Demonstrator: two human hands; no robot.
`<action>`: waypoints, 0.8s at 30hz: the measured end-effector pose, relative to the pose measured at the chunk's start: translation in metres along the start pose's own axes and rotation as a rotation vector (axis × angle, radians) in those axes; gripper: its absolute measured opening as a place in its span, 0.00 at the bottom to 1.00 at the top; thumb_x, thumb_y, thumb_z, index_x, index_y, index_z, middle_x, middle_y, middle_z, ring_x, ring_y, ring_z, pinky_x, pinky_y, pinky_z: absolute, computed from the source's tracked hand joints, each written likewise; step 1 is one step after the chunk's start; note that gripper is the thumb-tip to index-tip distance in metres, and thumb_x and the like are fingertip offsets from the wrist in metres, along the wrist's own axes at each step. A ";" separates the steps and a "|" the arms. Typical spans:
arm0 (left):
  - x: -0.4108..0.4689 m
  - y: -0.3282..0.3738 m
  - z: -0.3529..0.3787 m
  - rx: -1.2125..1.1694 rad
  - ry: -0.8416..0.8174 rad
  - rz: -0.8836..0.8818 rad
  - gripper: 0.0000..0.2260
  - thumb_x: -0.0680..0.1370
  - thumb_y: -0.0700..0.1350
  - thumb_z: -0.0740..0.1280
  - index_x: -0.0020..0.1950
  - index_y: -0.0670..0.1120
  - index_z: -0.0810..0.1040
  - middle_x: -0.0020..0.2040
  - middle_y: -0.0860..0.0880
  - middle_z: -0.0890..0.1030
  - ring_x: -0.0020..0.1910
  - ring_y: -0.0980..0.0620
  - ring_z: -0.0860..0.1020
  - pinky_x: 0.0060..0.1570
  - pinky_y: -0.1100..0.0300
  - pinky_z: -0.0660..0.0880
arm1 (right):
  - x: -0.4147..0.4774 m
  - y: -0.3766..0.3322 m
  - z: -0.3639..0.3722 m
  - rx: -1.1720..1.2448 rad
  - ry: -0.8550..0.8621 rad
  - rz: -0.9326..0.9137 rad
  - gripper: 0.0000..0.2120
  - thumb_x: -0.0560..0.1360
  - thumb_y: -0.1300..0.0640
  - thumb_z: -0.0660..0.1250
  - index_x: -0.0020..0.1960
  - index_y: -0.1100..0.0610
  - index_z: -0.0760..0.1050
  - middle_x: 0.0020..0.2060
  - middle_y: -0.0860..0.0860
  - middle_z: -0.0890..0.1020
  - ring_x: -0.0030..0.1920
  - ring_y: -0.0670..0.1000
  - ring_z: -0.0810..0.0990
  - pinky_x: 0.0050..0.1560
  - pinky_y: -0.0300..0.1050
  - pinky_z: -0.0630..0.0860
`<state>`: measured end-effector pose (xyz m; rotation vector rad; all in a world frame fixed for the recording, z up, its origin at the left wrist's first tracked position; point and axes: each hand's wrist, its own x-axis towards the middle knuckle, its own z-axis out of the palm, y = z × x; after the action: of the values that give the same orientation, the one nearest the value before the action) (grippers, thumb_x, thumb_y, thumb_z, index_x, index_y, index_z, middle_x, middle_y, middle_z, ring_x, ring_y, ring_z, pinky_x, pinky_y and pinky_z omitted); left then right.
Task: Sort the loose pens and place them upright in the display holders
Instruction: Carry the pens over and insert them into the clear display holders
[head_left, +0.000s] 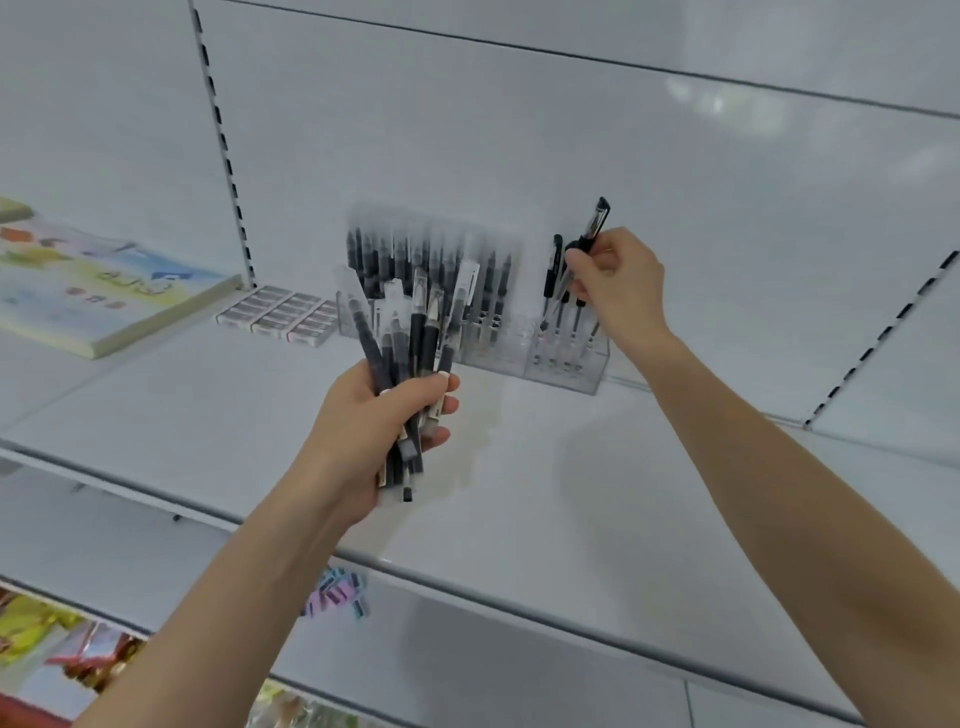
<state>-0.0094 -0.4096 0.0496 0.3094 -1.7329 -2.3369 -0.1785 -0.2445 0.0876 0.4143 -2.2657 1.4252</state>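
Observation:
My left hand (363, 431) grips a bundle of several black pens (410, 332), fanned upward in front of the shelf. My right hand (618, 286) pinches a black clip pen (596, 221), tilted, its tip down over the small clear holder (566, 364) at the right. That holder has a few black pens standing in it. To its left a longer clear display holder (488, 358) carries a row of several dark pens (415, 254) upright against the back wall.
The white shelf (519, 493) holds a box of erasers (280, 314) and a colourful book (98, 291) at the left. Slotted uprights (223, 145) run up the back panel. Lower shelves carry pastel items (337, 597) and colourful packets (62, 649).

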 end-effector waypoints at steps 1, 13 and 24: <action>0.007 0.002 -0.004 0.008 -0.031 -0.006 0.03 0.74 0.36 0.66 0.45 0.42 0.78 0.38 0.49 0.82 0.29 0.60 0.78 0.28 0.67 0.75 | 0.001 0.000 0.003 -0.015 0.004 0.012 0.11 0.75 0.57 0.66 0.37 0.48 0.68 0.34 0.48 0.78 0.36 0.50 0.81 0.41 0.42 0.78; 0.058 0.011 -0.039 0.056 -0.318 -0.056 0.08 0.74 0.38 0.67 0.51 0.40 0.78 0.41 0.50 0.84 0.34 0.58 0.81 0.33 0.66 0.77 | -0.003 0.012 0.032 -0.330 0.017 0.156 0.11 0.74 0.58 0.67 0.36 0.56 0.69 0.36 0.60 0.81 0.25 0.40 0.77 0.41 0.46 0.78; 0.061 0.006 -0.035 0.022 -0.382 -0.069 0.06 0.73 0.37 0.67 0.49 0.41 0.78 0.42 0.49 0.85 0.38 0.56 0.83 0.33 0.65 0.78 | -0.021 0.006 0.030 -0.307 0.078 0.230 0.09 0.73 0.55 0.68 0.49 0.59 0.75 0.40 0.54 0.81 0.41 0.49 0.79 0.40 0.34 0.73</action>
<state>-0.0568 -0.4609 0.0430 -0.0849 -1.9377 -2.5582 -0.1693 -0.2683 0.0614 0.0016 -2.4756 1.1410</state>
